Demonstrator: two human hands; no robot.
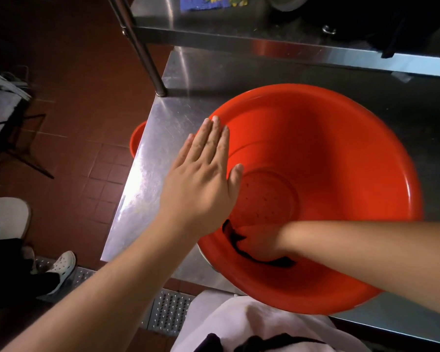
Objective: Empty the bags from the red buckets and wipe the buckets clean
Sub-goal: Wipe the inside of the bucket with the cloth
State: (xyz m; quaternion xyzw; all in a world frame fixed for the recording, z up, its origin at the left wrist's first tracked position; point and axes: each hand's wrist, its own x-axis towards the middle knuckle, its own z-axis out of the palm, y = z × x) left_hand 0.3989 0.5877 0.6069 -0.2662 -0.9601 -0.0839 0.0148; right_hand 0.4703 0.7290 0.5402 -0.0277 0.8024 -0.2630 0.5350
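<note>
The red bucket (341,153) is set on the steel table (168,118), tilted toward the person. Its left rim is steadied by the flat, straight-fingered left hand (203,179) — a dark cloth (241,252) is pressed against the inner wall by the right hand (262,240).

Steel table (163,128) under a steel shelf (239,36), red-brown tiled floor (87,97).

Big red bucket (335,153) sits on the steel bench (168,128). Left hand (203,179) lies flat on its 9 o'clock rim, right hand (262,245) presses a dark cloth (233,238) inside at 6 o'clock.
</note>
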